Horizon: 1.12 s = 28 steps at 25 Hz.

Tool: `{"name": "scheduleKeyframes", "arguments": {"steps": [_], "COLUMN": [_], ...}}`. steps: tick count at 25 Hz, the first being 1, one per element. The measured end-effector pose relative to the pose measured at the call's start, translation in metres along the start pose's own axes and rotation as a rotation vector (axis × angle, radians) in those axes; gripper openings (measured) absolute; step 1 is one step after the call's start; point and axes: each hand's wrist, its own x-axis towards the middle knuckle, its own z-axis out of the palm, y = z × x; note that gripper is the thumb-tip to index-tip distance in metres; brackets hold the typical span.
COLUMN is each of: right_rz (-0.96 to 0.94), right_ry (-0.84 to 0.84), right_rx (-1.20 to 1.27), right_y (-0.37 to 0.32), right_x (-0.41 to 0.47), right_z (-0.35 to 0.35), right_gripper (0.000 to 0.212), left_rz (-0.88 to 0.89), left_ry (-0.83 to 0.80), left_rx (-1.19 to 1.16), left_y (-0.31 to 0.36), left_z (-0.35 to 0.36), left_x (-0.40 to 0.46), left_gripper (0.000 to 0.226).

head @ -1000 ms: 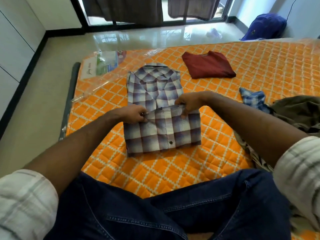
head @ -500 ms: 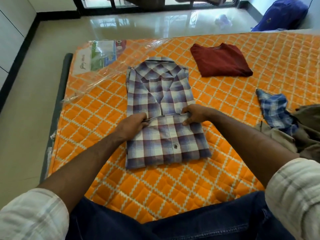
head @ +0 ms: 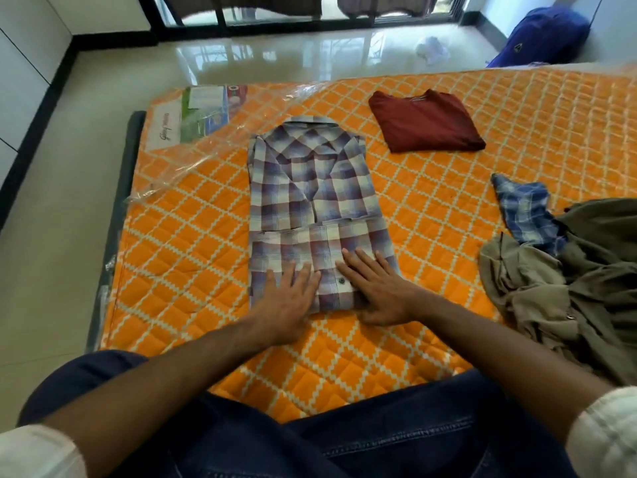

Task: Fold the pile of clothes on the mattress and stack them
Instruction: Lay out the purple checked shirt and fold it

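On the mattress point(head: 448, 208), both hands press flat on the plaid shirt point(head: 310, 188).

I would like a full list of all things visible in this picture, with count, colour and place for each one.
plaid shirt: 1, purple and white checks, middle of the mattress, lower part folded up
red garment: 1, dark red, folded, far side of the mattress
blue checked cloth: 1, blue and white, right, at the pile's edge
olive clothes: 1 unfolded pile, olive green, right edge
mattress: 1, orange with white lattice, in clear plastic
blue bag: 1, blue, floor, top right
hands: left hand and right hand, flat on the shirt's folded part
legs: dark blue jeans, bottom
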Motion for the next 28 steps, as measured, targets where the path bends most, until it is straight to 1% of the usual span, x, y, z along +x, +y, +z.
{"name": "scheduleKeyframes", "arguments": {"steps": [2, 4, 8, 12, 15, 16, 19, 22, 25, 26, 27, 28], "right_rz": [0.079, 0.146, 0.205, 0.164, 0.124, 0.101, 0.05, 0.066, 0.091, 0.109, 0.14, 0.176], "right_ry": [0.042, 0.066, -0.002, -0.119, -0.228, -0.268, -0.355, -0.432, -0.499, -0.501, -0.47, -0.448], "right_rx": [-0.067, -0.07, -0.058, -0.055, -0.028, -0.011, 0.057, 0.153, 0.177, 0.158, 0.156, 0.175], "right_y": [-0.006, -0.019, -0.04, -0.065, -0.088, -0.094, -0.11, -0.104, -0.085, -0.074, -0.061, -0.047], "right_x": [0.004, 0.009, -0.002, -0.038, -0.072, -0.08, -0.097, -0.089, -0.067, -0.057, -0.047, -0.036], "right_z": [0.005, 0.0, -0.007, -0.019, -0.021, -0.024, -0.046, -0.082, -0.125, -0.138, -0.151, -0.163], "right_gripper": [0.106, 0.098, 0.086, 0.074, 0.069, 0.068, 0.065, 0.054, 0.04, 0.038, 0.037, 0.038], "left_rz": [-0.048, -0.065, -0.032, 0.026, 0.201, 0.235, 0.23, 0.229, 0.174, 0.16, 0.157, 0.151], "left_ry": [0.031, 0.041, -0.041, -0.206, -0.297, -0.324, -0.381, -0.379, -0.348, -0.312, -0.268, -0.216], "left_rx": [-0.027, -0.056, -0.117, -0.213, -0.302, -0.336, -0.396, -0.404, -0.425, -0.439, -0.469, -0.5], "left_y": [0.006, 0.006, 0.003, 0.013, 0.023, 0.025, 0.022, 0.007, -0.02, -0.033, -0.046, -0.06], "left_z": [0.003, 0.002, -0.003, -0.016, -0.031, -0.035, -0.047, -0.067, -0.101, -0.11, -0.119, -0.128], "left_x": [0.002, 0.002, -0.01, -0.05, -0.086, -0.094, -0.107, -0.102, -0.088, -0.082, -0.075, -0.068], "left_gripper": [0.094, 0.092, 0.08, 0.076, 0.07, 0.068, 0.061, 0.054, 0.039, 0.032, 0.032, 0.037]}}
